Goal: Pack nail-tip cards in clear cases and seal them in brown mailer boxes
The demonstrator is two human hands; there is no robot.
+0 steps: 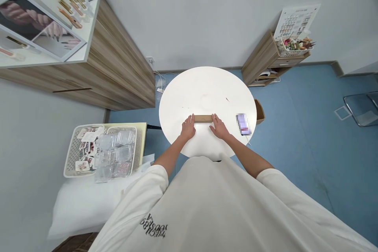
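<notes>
A narrow brown cardboard box lies lengthwise across the round white table, near its middle. My left hand holds the left end of the box, its fingertips at the edge. At the opposite end, my right hand has its fingers on the corner and its thumb lower down, apart from the box's front edge. Between them the top face of the box shows plainly.
To the right on the table is a phone with a blurred screen and a white cable. White baskets of clear plastic boxes and cards stand at left. A wooden cabinet rises behind them; a small shelf unit stands back right.
</notes>
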